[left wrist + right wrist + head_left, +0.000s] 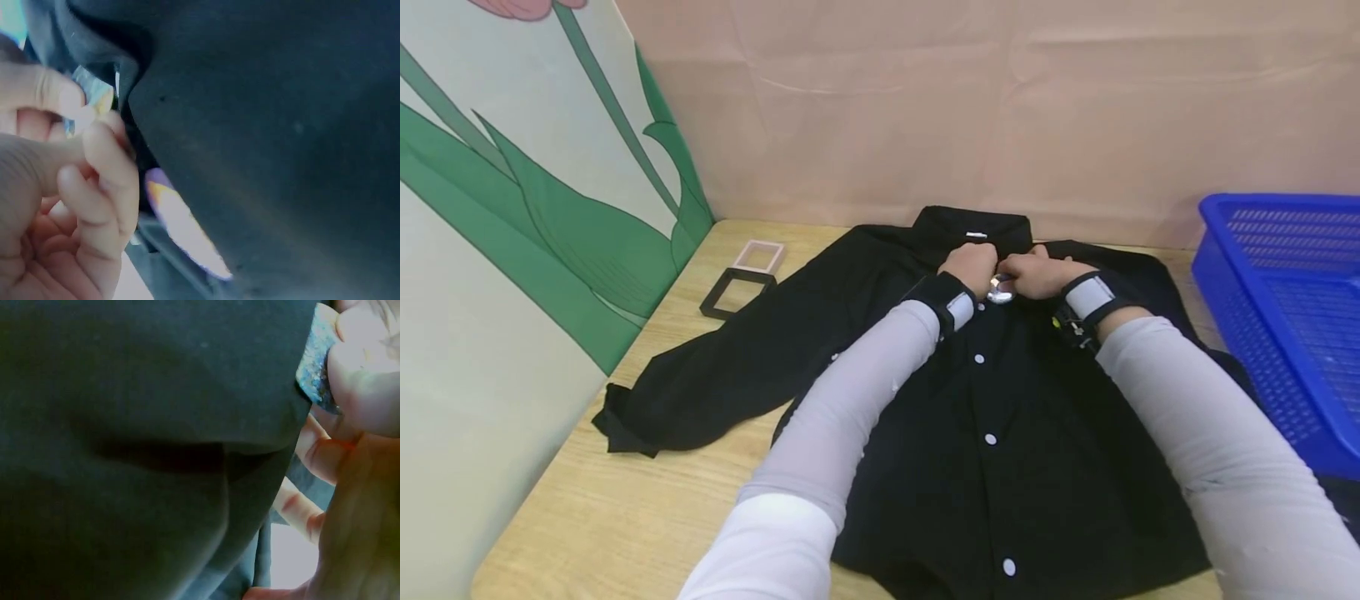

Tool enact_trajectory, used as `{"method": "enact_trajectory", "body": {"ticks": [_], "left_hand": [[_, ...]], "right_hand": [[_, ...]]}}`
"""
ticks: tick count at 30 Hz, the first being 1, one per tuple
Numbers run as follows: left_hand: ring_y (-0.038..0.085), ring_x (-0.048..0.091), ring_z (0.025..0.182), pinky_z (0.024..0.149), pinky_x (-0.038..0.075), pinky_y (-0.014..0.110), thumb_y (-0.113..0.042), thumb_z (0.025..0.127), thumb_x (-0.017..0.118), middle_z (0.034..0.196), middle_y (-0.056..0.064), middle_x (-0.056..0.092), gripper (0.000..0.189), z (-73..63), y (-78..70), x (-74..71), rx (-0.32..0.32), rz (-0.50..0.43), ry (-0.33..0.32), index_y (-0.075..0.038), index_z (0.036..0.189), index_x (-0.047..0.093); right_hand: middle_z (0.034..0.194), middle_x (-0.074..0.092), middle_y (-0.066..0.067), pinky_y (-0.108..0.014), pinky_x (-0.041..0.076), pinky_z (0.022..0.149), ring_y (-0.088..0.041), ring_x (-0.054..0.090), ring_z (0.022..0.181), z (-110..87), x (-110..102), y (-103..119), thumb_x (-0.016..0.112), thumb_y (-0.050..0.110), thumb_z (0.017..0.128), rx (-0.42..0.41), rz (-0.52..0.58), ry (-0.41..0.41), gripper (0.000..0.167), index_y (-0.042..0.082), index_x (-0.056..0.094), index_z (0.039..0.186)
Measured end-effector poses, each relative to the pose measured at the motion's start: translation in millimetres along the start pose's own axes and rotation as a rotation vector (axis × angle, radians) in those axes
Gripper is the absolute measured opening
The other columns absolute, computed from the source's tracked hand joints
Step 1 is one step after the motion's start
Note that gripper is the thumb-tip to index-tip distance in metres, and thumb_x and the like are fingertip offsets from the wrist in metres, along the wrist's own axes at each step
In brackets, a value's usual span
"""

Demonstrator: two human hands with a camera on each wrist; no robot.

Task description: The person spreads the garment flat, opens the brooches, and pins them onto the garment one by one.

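Observation:
A black long-sleeved shirt (917,400) lies face up, with white buttons down its front. Just below its collar, my left hand (972,267) has curled fingers and pinches at the front edge of the cloth. Close beside it, my right hand (1037,273) holds a small shiny badge (1001,288) between thumb and finger. The right wrist view has a glittery blue piece (317,362) under the thumb. A patterned shiny piece (97,94) shows at the fingertips in the left wrist view; a bright, purple-edged strip (184,225) lies lower on the cloth. Whether these are one badge, I cannot tell.
A blue plastic basket (1232,275) stands to the right, close to one sleeve. Left of the shirt, a pink square frame (760,243) and a black square frame (706,307) lie on the wooden table (587,517). A pinkish sheet (850,108) hangs behind.

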State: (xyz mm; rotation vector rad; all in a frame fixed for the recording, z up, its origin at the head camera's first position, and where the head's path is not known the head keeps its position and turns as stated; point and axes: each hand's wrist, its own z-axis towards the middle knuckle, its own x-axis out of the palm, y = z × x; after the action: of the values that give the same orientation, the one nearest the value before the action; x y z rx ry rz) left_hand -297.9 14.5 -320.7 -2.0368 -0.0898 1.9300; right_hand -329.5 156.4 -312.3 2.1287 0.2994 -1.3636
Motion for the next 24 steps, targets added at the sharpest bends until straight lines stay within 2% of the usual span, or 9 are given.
{"method": "enact_trajectory", "body": {"ticks": [4, 6, 8, 11, 14, 16, 18, 21, 24], "left_hand": [[0.007, 0.059, 0.049, 0.050, 0.045, 0.018, -0.022, 0.091, 0.072, 0.056, -0.004, 0.062, 0.026, 6.9, 4.1, 2.7, -0.065, -0.113, 0.101, -0.013, 0.067, 0.068], [0.007, 0.058, 0.044, 0.048, 0.045, 0.018, -0.022, 0.090, 0.074, 0.051, -0.003, 0.059, 0.027, 9.0, 3.9, 2.6, -0.103, -0.164, 0.150, -0.013, 0.065, 0.068], [0.006, 0.058, 0.043, 0.049, 0.045, 0.017, -0.022, 0.090, 0.074, 0.049, -0.004, 0.058, 0.024, 11.5, 2.1, 2.8, -0.126, -0.165, 0.168, -0.013, 0.069, 0.069], [0.007, 0.062, 0.053, 0.056, 0.047, 0.020, -0.027, 0.087, 0.077, 0.060, -0.004, 0.065, 0.017, 19.5, 1.4, 6.7, -0.138, -0.119, 0.145, -0.013, 0.081, 0.072], [0.009, 0.064, 0.061, 0.059, 0.048, 0.022, -0.034, 0.084, 0.080, 0.068, -0.004, 0.068, 0.021, 26.1, 2.3, 13.8, -0.142, -0.085, 0.111, -0.014, 0.085, 0.074], [0.010, 0.063, 0.062, 0.058, 0.047, 0.023, -0.036, 0.083, 0.081, 0.068, -0.004, 0.067, 0.022, 26.9, 4.0, 17.6, -0.129, -0.091, 0.100, -0.015, 0.080, 0.074], [0.009, 0.062, 0.056, 0.054, 0.046, 0.022, -0.036, 0.085, 0.079, 0.062, -0.004, 0.065, 0.026, 24.6, 8.0, 16.8, -0.100, -0.117, 0.099, -0.014, 0.073, 0.072], [0.009, 0.061, 0.057, 0.055, 0.045, 0.021, -0.034, 0.090, 0.074, 0.062, -0.003, 0.065, 0.028, 18.1, 24.6, 5.7, -0.020, -0.173, 0.054, -0.012, 0.071, 0.072], [0.011, 0.063, 0.072, 0.067, 0.049, 0.023, -0.030, 0.095, 0.067, 0.078, -0.002, 0.069, 0.022, 7.5, 53.4, -16.5, 0.044, -0.170, -0.035, -0.011, 0.084, 0.074]], "right_hand": [[0.100, 0.061, -0.017, -0.088, 0.007, 0.092, -0.047, 0.031, 0.109, -1.0, -2, 1, 0.057, 0.016, 0.098, 0.016, -0.006, -0.002, 0.018, 0.002, 0.067, 0.100], [0.101, 0.065, -0.017, -0.085, 0.012, 0.094, -0.047, 0.033, 0.108, -1.6, -4, 2, 0.059, 0.016, 0.097, 0.018, -0.018, 0.002, 0.019, 0.001, 0.069, 0.102], [0.099, 0.068, -0.016, -0.076, 0.020, 0.097, -0.044, 0.041, 0.104, -0.7, -4, 2, 0.061, 0.016, 0.096, -0.003, -0.040, -0.004, 0.019, 0.000, 0.070, 0.101], [0.094, 0.070, -0.015, -0.060, 0.024, 0.091, -0.035, 0.051, 0.095, 1.6, -4, -2, 0.064, 0.015, 0.094, -0.026, -0.048, -0.039, 0.019, -0.002, 0.071, 0.098], [0.091, 0.070, -0.017, -0.055, 0.023, 0.088, -0.031, 0.055, 0.089, 1.9, -1, -8, 0.065, 0.016, 0.093, -0.020, -0.028, -0.073, 0.022, -0.005, 0.070, 0.098], [0.093, 0.070, -0.018, -0.054, 0.023, 0.088, -0.032, 0.056, 0.090, 0.0, 1, -11, 0.066, 0.019, 0.094, -0.001, -0.019, -0.090, 0.026, -0.007, 0.069, 0.100], [0.096, 0.069, -0.019, -0.053, 0.026, 0.087, -0.032, 0.057, 0.091, -2.6, 3, -15, 0.064, 0.022, 0.095, 0.013, -0.010, -0.106, 0.031, -0.007, 0.066, 0.104], [0.098, 0.066, -0.021, -0.048, 0.036, 0.085, -0.031, 0.057, 0.089, -8.8, 1, -22, 0.061, 0.024, 0.098, 0.019, 0.037, -0.157, 0.034, -0.009, 0.064, 0.108], [0.099, 0.063, -0.024, -0.046, 0.045, 0.076, -0.033, 0.057, 0.086, -16.7, -6, -33, 0.058, 0.019, 0.099, 0.019, 0.069, -0.248, 0.029, -0.009, 0.062, 0.107]]}}
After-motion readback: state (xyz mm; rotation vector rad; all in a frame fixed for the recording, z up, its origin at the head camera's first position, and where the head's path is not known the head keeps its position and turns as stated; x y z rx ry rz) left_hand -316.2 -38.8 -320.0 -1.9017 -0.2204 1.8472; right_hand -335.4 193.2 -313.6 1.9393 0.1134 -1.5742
